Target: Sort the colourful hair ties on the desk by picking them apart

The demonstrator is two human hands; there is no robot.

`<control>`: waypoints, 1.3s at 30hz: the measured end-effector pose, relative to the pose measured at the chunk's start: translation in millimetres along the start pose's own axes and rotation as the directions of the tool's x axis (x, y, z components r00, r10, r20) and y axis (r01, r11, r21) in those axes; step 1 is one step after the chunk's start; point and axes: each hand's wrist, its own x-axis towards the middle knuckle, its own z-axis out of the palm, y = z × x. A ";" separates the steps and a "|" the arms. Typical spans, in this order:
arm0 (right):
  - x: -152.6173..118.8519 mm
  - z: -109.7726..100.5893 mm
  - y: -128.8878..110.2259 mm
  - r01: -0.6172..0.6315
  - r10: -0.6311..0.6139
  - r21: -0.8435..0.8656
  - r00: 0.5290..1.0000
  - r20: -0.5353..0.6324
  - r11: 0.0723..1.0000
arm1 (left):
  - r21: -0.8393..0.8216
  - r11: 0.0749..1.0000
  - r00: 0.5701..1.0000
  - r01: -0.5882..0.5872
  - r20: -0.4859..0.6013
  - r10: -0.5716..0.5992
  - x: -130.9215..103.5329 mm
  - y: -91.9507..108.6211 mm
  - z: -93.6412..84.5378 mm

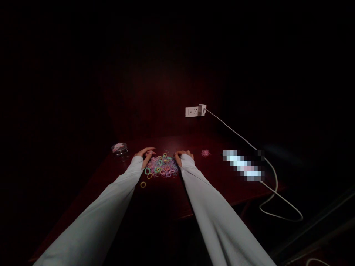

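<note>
A heap of small coloured elastic hair ties (pixel 164 167) lies on the dark red table between my two hands. My left hand (pixel 144 152) rests at the left edge of the heap, open, its fingers stretched out toward the far side. On the opposite edge, my right hand (pixel 184 154) touches the heap with bent fingers, the thumb on the near side; its fingertips are partly hidden. Neither hand visibly lifts anything. A loose yellow hair tie (pixel 143 184) lies in front of the heap, and a small pink cluster of bands (pixel 205 152) sits right of my right hand.
A clear round container (pixel 119 148) with pink bands inside stands at the left. To the right lies a bright, pixelated object (pixel 242 165) with a white cable (pixel 274 173) beside it. A charger (pixel 202 109) is plugged into the wall socket (pixel 192 112). The surroundings are very dark.
</note>
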 end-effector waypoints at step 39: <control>28.0 16.3 0.6 0.025 -0.024 0.163 1.000 -0.005 0.986 | 0.227 0.953 0.958 -0.202 0.250 0.144 -27.7 26.7 11.2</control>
